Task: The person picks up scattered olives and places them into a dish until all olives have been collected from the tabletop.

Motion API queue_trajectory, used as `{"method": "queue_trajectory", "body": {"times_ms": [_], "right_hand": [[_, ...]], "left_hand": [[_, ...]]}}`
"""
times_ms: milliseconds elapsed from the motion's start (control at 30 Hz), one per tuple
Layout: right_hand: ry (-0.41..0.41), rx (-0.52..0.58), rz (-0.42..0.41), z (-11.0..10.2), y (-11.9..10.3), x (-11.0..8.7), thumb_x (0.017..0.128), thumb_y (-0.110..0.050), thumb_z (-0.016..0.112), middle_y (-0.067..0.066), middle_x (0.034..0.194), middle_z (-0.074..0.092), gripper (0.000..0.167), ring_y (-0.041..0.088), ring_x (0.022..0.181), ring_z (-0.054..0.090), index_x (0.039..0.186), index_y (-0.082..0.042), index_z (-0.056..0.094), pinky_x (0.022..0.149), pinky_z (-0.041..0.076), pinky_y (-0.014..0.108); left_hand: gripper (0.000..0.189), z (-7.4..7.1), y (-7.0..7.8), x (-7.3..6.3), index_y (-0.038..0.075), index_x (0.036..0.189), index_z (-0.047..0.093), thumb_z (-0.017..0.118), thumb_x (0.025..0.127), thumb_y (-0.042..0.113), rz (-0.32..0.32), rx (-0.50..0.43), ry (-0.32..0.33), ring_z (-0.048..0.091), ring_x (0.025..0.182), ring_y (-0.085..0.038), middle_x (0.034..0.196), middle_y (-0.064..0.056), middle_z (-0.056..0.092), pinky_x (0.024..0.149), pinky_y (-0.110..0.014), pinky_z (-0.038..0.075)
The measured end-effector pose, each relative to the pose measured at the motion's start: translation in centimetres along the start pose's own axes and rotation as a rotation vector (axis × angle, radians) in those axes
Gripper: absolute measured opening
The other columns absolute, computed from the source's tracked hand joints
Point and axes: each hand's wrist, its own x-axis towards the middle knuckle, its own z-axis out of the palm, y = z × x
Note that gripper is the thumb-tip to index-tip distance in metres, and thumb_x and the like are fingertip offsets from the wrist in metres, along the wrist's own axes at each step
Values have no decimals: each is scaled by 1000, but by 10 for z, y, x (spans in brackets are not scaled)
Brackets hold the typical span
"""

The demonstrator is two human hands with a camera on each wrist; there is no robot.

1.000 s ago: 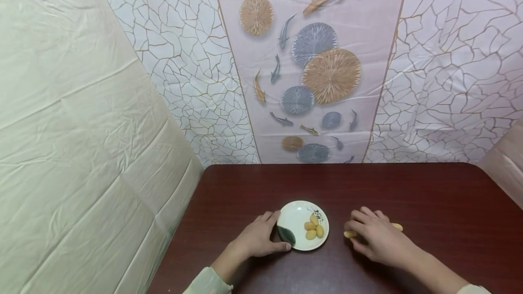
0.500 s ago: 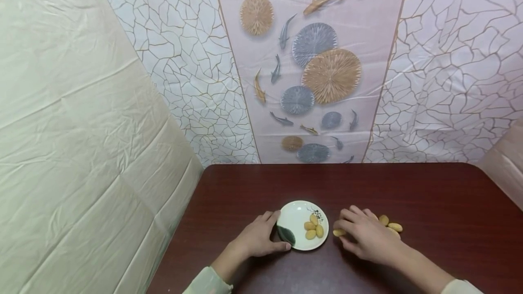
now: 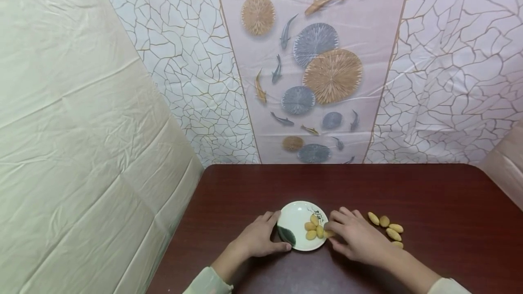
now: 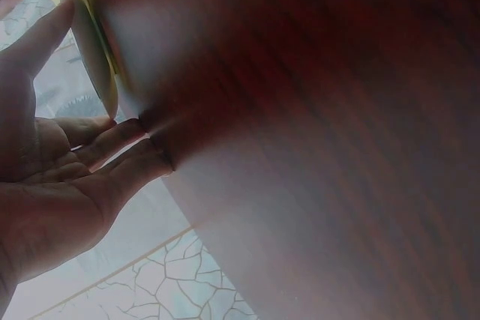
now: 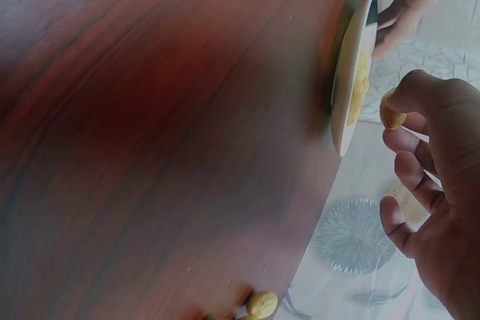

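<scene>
A small white plate [image 3: 295,216] with a dark green patch lies on the table. My left hand [image 3: 256,238] holds its left rim, thumb at the near side and fingers at the far side. Several small yellow-brown oval pieces [image 3: 311,234] sit on the plate's right half. Between thumb and index finger, my right hand [image 3: 356,236] pinches another oval piece [image 5: 391,113] at the plate's right rim. In the right wrist view this piece is clear of the plate, and the other fingers are loosely bent. What the pieces are, I cannot tell.
Several more oval pieces [image 3: 394,234] lie on the dark red-brown table [image 3: 445,212], right of my right hand and partly behind its wrist. A patterned cloth [image 3: 282,67] hangs behind the table's far edge, and a pale cloth wall [image 3: 102,149] stands at the left.
My right hand has moved left from the loose pieces to the plate's rim, carrying one oval piece. The loose pieces on the right are now uncovered. My left hand has stayed on the plate.
</scene>
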Motion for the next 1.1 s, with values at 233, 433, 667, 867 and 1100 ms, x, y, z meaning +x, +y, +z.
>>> {"method": "queue_trajectory", "body": {"times_ms": [233, 433, 667, 867, 1100], "right_hand": [[8, 9, -20, 3, -5, 6, 78, -18, 95, -15, 101, 56, 32, 6, 95, 47, 105, -25, 78, 74, 38, 30], [-2, 38, -29, 9, -9, 9, 79, -17, 95, -16, 103, 59, 32, 7, 96, 49, 104, -27, 77, 74, 38, 30], [11, 33, -52, 15, -15, 13, 78, -18, 95, -14, 105, 61, 33, 9, 96, 52, 104, -26, 76, 74, 37, 29], [-24, 64, -48, 18, -22, 16, 81, -20, 95, -13, 111, 64, 32, 7, 97, 51, 106, -27, 76, 75, 37, 29], [-75, 68, -30, 20, -28, 20, 87, -21, 92, -15, 107, 61, 25, 6, 100, 52, 104, -28, 75, 77, 34, 27]], "left_hand": [[109, 1, -1, -1, 13, 173, 37, 83, 90, 67, 10, 7, 16, 52, 153, -34, 168, -10, 52, 118, -54, 53], [109, 2, -1, -1, 12, 173, 37, 83, 90, 67, 16, 10, 21, 54, 152, -34, 166, -9, 53, 117, -53, 54], [108, 2, -1, -1, 13, 173, 37, 82, 91, 67, 13, 2, 19, 54, 152, -34, 166, -9, 53, 116, -53, 54], [108, 5, -3, 0, 13, 173, 36, 81, 91, 68, 8, 3, 12, 53, 153, -33, 166, -10, 53, 116, -53, 55], [108, 5, -4, 2, 13, 173, 36, 80, 91, 69, 18, 9, 17, 54, 152, -33, 166, -9, 53, 116, -52, 55]]}}
